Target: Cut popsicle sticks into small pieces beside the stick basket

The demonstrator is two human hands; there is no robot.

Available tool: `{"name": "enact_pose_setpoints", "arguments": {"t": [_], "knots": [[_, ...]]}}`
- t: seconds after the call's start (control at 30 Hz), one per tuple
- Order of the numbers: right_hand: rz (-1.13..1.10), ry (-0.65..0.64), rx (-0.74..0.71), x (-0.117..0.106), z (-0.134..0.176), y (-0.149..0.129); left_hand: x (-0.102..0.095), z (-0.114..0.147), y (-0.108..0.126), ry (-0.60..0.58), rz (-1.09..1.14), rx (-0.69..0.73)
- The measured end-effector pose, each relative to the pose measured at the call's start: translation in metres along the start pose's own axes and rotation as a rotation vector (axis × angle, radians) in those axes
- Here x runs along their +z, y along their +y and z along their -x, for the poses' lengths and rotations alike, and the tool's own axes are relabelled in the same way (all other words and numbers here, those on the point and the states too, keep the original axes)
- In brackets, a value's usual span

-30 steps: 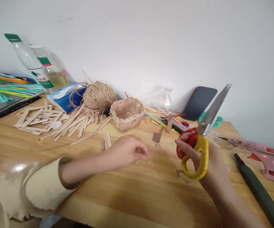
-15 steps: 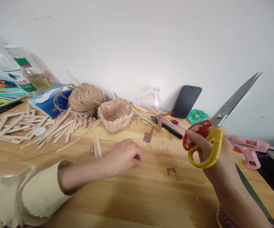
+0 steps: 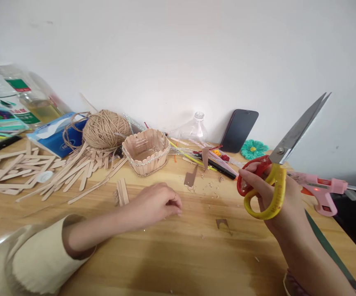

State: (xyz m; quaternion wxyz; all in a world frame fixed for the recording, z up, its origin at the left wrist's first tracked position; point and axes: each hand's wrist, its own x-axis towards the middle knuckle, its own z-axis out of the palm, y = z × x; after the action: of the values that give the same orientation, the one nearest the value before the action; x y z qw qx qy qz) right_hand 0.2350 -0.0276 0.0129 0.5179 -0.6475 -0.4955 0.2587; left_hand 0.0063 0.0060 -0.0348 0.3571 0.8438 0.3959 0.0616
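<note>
The scissors (image 3: 279,153) are in the right hand (image 3: 291,205), which is wrapped around the handles, well to the right of the left hand (image 3: 157,202). Their long axis slants; the blades, slightly parted, point up and rightward, away from both hands. The left hand's fingers curl toward the thumb near the basket (image 3: 150,168); whether they pinch anything, I cannot tell.

The scissors (image 3: 280,153) have shiny metal blades (image 3: 299,127) and plastic handles (image 3: 279,193).
</note>
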Motion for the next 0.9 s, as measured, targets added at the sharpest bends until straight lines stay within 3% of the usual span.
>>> {"name": "enact_pose_setpoints", "arguments": {"t": [0.37, 0.53, 0.73, 0.9], "knots": [[-0.054, 0.068, -0.024, -0.008, -0.002, 0.005, -0.001, -0.002, 0.003, -0.019, -0.037, 0.023], [-0.087, 0.022, -0.029, -0.010, -0.003, 0.006, -0.009, 0.016, 0.007, 0.027, 0.003, -0.027], [-0.126, 0.029, 0.017, -0.007, -0.002, 0.003, 0.001, 0.047, -0.012, 0.072, -0.049, 0.149], [-0.082, 0.021, 0.031, -0.005, -0.002, 0.004, 0.007, 0.050, -0.024, 0.100, -0.090, 0.165]]}}
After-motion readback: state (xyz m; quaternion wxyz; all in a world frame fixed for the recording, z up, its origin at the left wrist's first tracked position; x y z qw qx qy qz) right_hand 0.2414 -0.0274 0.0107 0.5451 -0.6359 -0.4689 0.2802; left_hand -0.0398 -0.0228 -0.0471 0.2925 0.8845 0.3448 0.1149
